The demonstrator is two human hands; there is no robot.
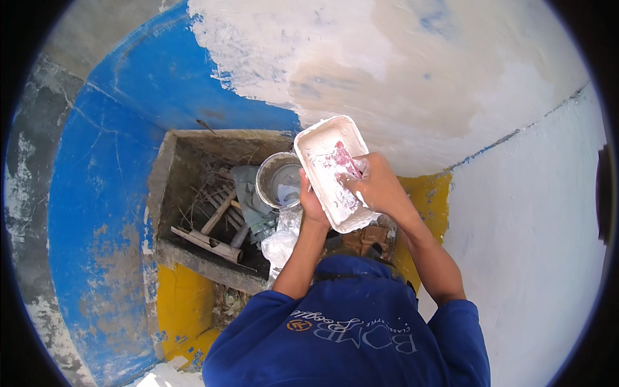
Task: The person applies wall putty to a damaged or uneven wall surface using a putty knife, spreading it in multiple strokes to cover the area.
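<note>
My left hand grips the left side of a white rectangular tub, its fingers partly hidden under the tub. White paste is smeared over the tub's inside. In my right hand is a red scraper coated with paste, held inside the tub. Paste also marks the fingers of that hand. Just left of the tub stands a round bucket with greyish liquid in it.
A concrete trough at left holds twigs, bamboo pieces and a grey-green cloth. A white plastic bag lies below the bucket. Ahead, a blue wall meets a whitish coated area; a pale wall rises at right.
</note>
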